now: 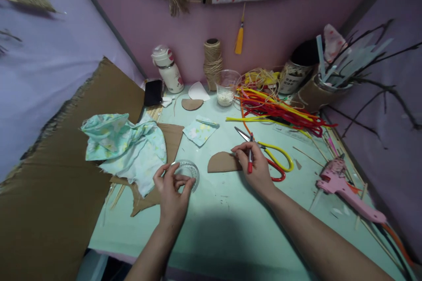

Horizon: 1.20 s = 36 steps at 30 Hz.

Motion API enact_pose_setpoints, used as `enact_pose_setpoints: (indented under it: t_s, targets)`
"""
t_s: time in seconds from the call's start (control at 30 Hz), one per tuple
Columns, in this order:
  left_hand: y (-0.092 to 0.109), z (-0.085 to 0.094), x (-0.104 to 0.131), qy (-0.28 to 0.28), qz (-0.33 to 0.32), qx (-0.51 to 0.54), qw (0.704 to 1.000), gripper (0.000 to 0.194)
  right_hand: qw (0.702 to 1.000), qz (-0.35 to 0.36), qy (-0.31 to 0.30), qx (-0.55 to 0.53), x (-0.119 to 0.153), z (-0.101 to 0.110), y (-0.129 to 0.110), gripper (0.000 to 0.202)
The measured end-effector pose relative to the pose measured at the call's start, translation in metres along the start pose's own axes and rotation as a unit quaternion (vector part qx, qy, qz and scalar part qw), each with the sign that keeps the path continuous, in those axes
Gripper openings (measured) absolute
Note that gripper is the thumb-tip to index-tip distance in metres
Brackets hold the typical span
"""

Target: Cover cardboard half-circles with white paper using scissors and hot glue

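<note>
My left hand (173, 186) is closed on a clear plastic protractor (195, 175), its curved edge facing right. My right hand (256, 166) grips a red pencil (250, 162) that points away from me. The right fingers are at the right end of a half-round piece of cardboard (222, 162) lying flat; whether they pinch it I cannot tell. Just beyond the right hand lie scissors (280, 153) with yellow and red handles, partly hidden by it. A small floral cloth piece (200, 131) lies between and beyond the hands.
On the left are crumpled floral cloth (132, 145) and large cardboard (59, 175). At the back stand a bottle (169, 70), a twine spool (212, 63) and a plastic cup (226, 92). Pipe cleaners (280, 109), a tin with branches (313, 94) and a pink glue gun (349, 193) occupy the right.
</note>
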<state>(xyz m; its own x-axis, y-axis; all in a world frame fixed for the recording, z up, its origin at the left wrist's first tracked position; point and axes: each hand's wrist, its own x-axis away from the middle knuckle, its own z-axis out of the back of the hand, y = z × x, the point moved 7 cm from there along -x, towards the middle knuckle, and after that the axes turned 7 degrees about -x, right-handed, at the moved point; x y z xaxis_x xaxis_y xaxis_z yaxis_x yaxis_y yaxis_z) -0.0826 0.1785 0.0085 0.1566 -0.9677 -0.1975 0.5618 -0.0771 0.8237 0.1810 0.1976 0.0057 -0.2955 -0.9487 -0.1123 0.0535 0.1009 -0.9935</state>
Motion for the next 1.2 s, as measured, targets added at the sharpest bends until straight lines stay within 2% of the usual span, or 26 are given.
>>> enact_pose_setpoints:
  t_s: [0.27, 0.97, 1.07, 1.2]
  targets:
    - [0.003, 0.001, 0.000, 0.005, 0.008, -0.003, 1.000, 0.045, 0.996, 0.037, 0.063, -0.048, 0.000, 0.010, -0.011, 0.004]
    - [0.004, 0.001, 0.001, -0.005, 0.012, -0.005, 1.000, 0.042, 0.998, 0.017, 0.043, -0.042, -0.001, 0.008, -0.008, 0.004]
    - [0.009, 0.001, 0.000, -0.014, 0.018, 0.005, 1.000, 0.041, 0.998, 0.013, 0.041, -0.040, 0.000, 0.009, -0.007, 0.004]
    - [0.028, -0.004, -0.007, -0.031, -0.004, 0.022, 0.999, 0.041, 0.999, 0.015, 0.032, -0.039, -0.001, 0.008, -0.006, 0.004]
